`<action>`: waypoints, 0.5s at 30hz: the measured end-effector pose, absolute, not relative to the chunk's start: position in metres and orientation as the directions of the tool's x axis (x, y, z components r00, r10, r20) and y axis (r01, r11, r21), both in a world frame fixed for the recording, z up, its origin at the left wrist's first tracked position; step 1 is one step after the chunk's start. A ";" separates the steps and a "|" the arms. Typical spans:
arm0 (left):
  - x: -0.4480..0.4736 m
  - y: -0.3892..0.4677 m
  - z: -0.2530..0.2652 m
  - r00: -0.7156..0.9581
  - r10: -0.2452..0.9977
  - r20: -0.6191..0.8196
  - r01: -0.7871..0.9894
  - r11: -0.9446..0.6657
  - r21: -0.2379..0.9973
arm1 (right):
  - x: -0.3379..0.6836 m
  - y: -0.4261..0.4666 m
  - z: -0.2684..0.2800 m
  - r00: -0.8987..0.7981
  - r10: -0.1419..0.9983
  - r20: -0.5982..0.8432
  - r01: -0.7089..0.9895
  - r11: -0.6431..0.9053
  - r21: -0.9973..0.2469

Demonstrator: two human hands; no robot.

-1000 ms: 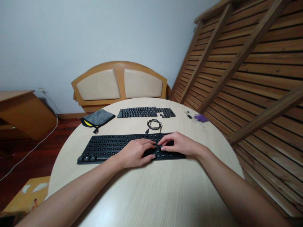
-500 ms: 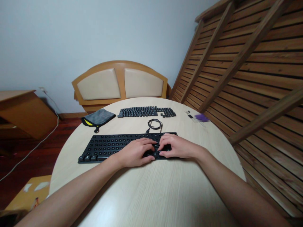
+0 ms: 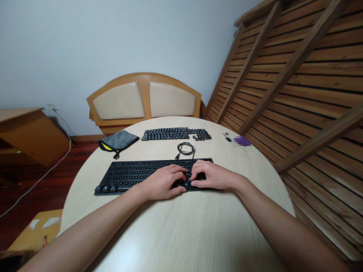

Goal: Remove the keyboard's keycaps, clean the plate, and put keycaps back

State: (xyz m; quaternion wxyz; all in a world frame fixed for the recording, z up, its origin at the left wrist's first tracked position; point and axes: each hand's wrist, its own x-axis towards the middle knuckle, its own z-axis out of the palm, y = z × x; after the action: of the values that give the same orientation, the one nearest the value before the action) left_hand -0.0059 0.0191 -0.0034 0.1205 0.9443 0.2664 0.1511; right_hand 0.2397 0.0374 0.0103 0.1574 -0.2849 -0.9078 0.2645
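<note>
A black keyboard (image 3: 129,173) lies in front of me, most of its key switches bare; a few keycaps show along its front row at the left. My left hand (image 3: 167,182) rests over its right-middle part, fingers arched and apart, thumb by the front edge. Close beside it, my right hand (image 3: 208,175) is curled over the right end, thumb and fingertips drawn together low on the keys. Whatever lies between those fingertips is too small and covered to make out. Behind the keyboard, loose black keycaps (image 3: 166,133) are laid out in rows.
A coiled black cable (image 3: 185,149) sits behind the keyboard. To the left is a grey cloth with yellow lining (image 3: 119,141). Small tools (image 3: 228,139) and a purple item (image 3: 244,141) lie at the right of the round table (image 3: 159,230). Wooden slats (image 3: 306,87) lean close by.
Both hands stay at the same spot on the keyboard, with barely any finger movement. The whole view has shifted very slightly.
</note>
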 end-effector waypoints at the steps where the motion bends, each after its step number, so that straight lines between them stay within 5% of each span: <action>1: -0.006 0.019 -0.004 0.813 0.538 0.223 0.465 -0.830 0.308 | 0.240 0.037 0.010 -0.788 0.600 0.133 0.434 0.697 -0.572; 15: -0.005 0.019 -0.004 0.815 0.532 0.229 0.459 -0.834 0.306 | 0.238 0.036 0.010 -0.791 0.595 0.146 0.456 0.731 -0.508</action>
State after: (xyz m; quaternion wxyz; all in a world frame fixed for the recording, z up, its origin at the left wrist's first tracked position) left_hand -0.0052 0.0193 -0.0037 0.1189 0.9452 0.2622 0.1539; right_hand 0.2377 0.0359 0.0098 0.1512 -0.2860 -0.9179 0.2296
